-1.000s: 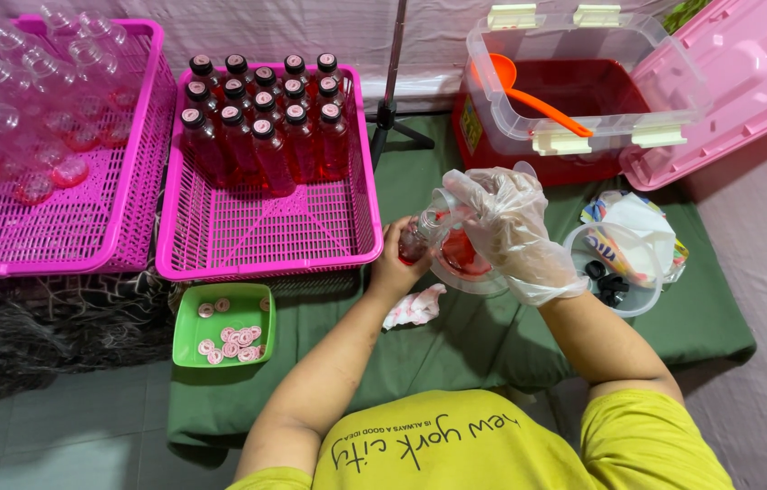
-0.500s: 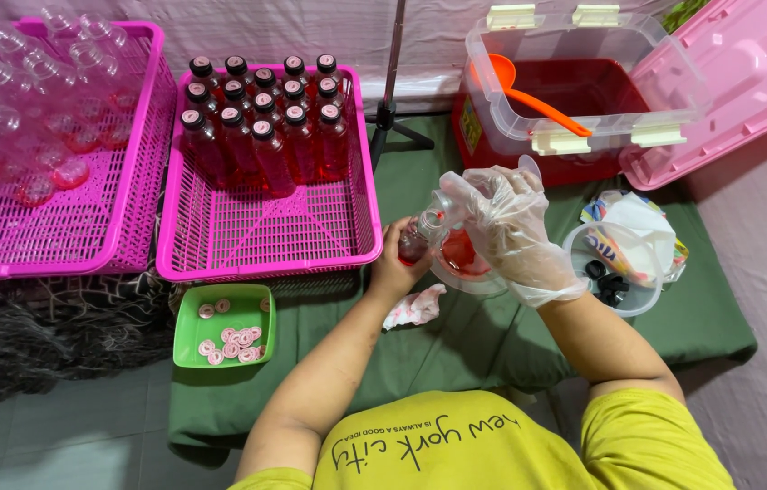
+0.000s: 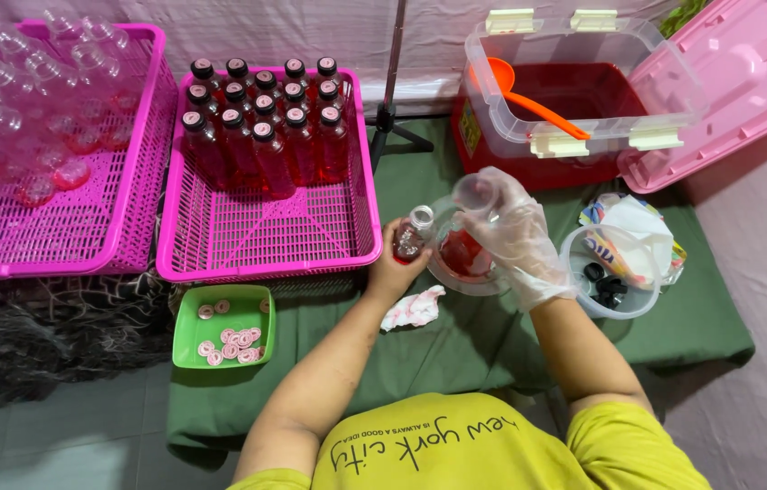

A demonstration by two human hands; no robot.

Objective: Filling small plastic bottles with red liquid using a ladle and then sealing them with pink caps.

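My left hand (image 3: 394, 265) grips a small clear plastic bottle (image 3: 414, 232) with some red liquid in it, its open neck upward. My right hand (image 3: 511, 231), in a thin clear glove, holds a clear jug (image 3: 470, 245) partly filled with red liquid, right beside the bottle. Both hands hover over a green mat (image 3: 456, 354), just right of a pink basket (image 3: 265, 238) with several capped bottles of red liquid (image 3: 261, 127) at its far end.
A clear tub of red liquid (image 3: 574, 100) with an orange ladle (image 3: 529, 98) and an open pink lid (image 3: 728, 82) stands behind. A pink basket of empty bottles (image 3: 29, 100) is far left. A green tray of caps (image 3: 225, 327), a crumpled tissue (image 3: 413, 307) and a small clear tub (image 3: 615, 272) lie nearby.
The right hand has shifted the jug slightly against the bottle; the left hand stays on the bottle in about the same place.
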